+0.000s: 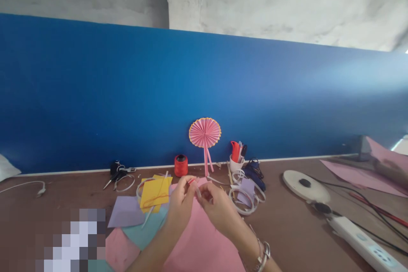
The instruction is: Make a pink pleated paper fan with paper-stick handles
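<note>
My left hand (pixel 181 199) and my right hand (pixel 214 204) meet above the pink paper (pixel 197 238), fingers pinched. Between my left fingertips is a small red and pale piece (pixel 191 182), too small to name surely. My right fingers close on a short pale strip (pixel 198 193) beside it; whether the two are joined I cannot tell. Just beyond my hands, a round pleated pink paper fan (pixel 205 132) with a yellow edge leans upright against the blue partition, pink strips (pixel 205 161) hanging below. Left of it stands a spool of red thread (pixel 181 165).
Yellow (pixel 156 191), purple (pixel 126 211) and teal papers (pixel 146 225) lie left of my arms. To the right are coiled white strips (pixel 244 202), a white cup (pixel 236 164) with pens, and a power strip (pixel 366 238) with cords. Scissors (pixel 119 174) lie at the back left.
</note>
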The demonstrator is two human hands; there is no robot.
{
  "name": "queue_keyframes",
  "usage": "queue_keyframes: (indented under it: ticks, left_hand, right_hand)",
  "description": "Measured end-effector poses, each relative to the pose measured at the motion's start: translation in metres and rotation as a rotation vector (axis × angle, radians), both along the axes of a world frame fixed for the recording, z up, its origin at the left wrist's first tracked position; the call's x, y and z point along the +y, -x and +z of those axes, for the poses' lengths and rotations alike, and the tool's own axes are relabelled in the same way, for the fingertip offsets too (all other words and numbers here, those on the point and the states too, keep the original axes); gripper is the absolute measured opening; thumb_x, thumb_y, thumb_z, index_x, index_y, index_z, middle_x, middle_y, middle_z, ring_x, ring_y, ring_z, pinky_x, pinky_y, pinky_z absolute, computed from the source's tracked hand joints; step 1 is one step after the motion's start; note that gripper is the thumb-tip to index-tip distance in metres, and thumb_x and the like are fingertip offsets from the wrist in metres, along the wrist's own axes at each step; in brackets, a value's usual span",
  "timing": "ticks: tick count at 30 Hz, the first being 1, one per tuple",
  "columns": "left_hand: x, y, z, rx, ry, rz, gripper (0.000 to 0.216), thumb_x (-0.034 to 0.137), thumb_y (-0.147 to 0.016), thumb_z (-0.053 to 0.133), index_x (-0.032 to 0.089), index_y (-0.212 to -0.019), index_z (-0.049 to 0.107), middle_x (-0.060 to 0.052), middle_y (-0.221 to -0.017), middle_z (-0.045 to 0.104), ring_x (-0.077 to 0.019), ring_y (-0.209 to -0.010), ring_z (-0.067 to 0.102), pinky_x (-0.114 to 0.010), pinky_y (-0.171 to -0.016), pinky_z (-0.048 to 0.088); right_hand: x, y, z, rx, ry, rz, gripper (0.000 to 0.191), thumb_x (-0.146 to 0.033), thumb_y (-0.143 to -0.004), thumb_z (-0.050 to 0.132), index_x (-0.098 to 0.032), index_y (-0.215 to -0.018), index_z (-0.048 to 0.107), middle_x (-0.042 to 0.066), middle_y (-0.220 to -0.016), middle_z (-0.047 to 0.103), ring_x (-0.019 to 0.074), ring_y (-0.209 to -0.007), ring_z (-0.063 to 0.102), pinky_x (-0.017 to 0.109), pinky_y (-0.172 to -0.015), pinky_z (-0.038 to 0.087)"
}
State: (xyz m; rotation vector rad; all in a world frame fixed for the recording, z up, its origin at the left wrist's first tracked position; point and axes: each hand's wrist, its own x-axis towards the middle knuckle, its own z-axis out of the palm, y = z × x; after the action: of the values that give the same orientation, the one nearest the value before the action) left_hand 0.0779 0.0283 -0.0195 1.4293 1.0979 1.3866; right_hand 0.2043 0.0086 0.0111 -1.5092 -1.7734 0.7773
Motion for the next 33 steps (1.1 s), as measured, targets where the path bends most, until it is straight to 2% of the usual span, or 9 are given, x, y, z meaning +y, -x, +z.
queue_keyframes:
  ticks: [1,3,5,6,10,15,24,28,33]
  left_hand:
    - [0.0,0.0,0.001,0.0,0.004,-0.009,0.029,0.045,-0.085,0.048,0.018,-0.093,0.056,-0.006,-0.087,0.067,-0.0218,-0.086,0.062,-0.031,-0.08,0.044]
    - [0.0,0.001,0.003,-0.008,0.011,-0.032,0.03,0.045,-0.084,0.049,0.018,-0.095,0.057,-0.007,-0.089,0.067,-0.0212,-0.084,0.062,-0.031,-0.079,0.044]
    - [0.0,0.003,0.004,-0.016,0.009,-0.051,0.03,0.044,-0.084,0.05,0.018,-0.096,0.058,-0.007,-0.091,0.067,-0.0201,-0.081,0.062,-0.032,-0.079,0.045]
    - [0.001,0.003,0.005,-0.017,0.007,-0.058,0.03,0.044,-0.084,0.05,0.018,-0.097,0.058,-0.007,-0.092,0.066,-0.0194,-0.078,0.062,-0.032,-0.079,0.045]
    - [0.002,0.005,0.006,-0.027,0.015,-0.067,0.03,0.042,-0.085,0.051,0.017,-0.098,0.059,-0.006,-0.087,0.066,-0.0171,-0.071,0.06,-0.032,-0.078,0.046]
    - [0.004,0.006,0.005,-0.077,0.066,-0.084,0.03,0.044,-0.082,0.054,0.017,-0.095,0.06,-0.004,-0.079,0.066,-0.0183,-0.074,0.063,-0.031,-0.077,0.047]
    - [0.001,0.006,0.011,-0.134,0.138,-0.17,0.028,0.041,-0.079,0.057,0.016,-0.092,0.059,-0.01,-0.091,0.07,-0.0238,-0.097,0.063,-0.031,-0.08,0.048]
    - [0.0,0.005,0.013,-0.153,0.137,-0.193,0.027,0.04,-0.079,0.058,0.017,-0.093,0.059,-0.01,-0.096,0.07,-0.0239,-0.099,0.062,-0.032,-0.081,0.047]
    - [-0.004,0.003,0.017,-0.159,0.149,-0.206,0.026,0.04,-0.078,0.058,0.018,-0.091,0.059,-0.008,-0.089,0.07,-0.0218,-0.086,0.065,-0.031,-0.077,0.048]
  right_hand:
    - [0.001,-0.001,-0.003,0.024,-0.007,0.003,0.024,-0.027,-0.08,0.052,-0.017,-0.101,0.057,0.0,-0.069,0.062,0.0149,-0.063,0.055,0.024,-0.057,0.036]
    - [0.003,-0.003,-0.008,0.083,-0.014,0.006,0.048,-0.024,-0.079,0.053,-0.017,-0.125,0.042,-0.003,-0.067,0.061,0.0147,-0.062,0.056,0.025,-0.059,0.039]
    - [0.005,-0.005,-0.013,0.121,-0.021,0.008,0.064,-0.021,-0.078,0.053,-0.016,-0.136,0.028,-0.004,-0.066,0.06,0.0144,-0.062,0.056,0.025,-0.062,0.04]
    - [0.006,-0.005,-0.015,0.13,-0.021,0.012,0.066,-0.021,-0.077,0.054,-0.016,-0.137,0.025,-0.004,-0.066,0.06,0.0144,-0.063,0.057,0.025,-0.063,0.041]
    - [0.01,-0.006,-0.024,0.163,-0.021,0.016,0.066,-0.018,-0.075,0.053,-0.014,-0.136,0.028,-0.004,-0.067,0.059,0.0148,-0.067,0.058,0.026,-0.065,0.042]
    - [0.013,-0.008,-0.028,0.185,-0.003,0.022,0.064,-0.014,-0.072,0.053,-0.015,-0.133,0.032,-0.003,-0.069,0.061,0.0145,-0.067,0.058,0.027,-0.066,0.043]
    - [0.017,-0.015,-0.026,0.209,0.07,0.057,0.058,-0.013,-0.071,0.053,-0.014,-0.127,0.036,-0.003,-0.066,0.065,0.0139,-0.063,0.06,0.023,-0.057,0.04]
    - [0.018,-0.017,-0.026,0.221,0.103,0.046,0.059,-0.013,-0.07,0.056,-0.013,-0.126,0.036,-0.003,-0.066,0.065,0.014,-0.062,0.06,0.023,-0.055,0.04]
    - [0.017,-0.018,-0.024,0.191,0.098,0.006,0.057,-0.013,-0.069,0.058,-0.016,-0.124,0.041,-0.003,-0.066,0.065,0.0143,-0.063,0.061,0.023,-0.056,0.04]
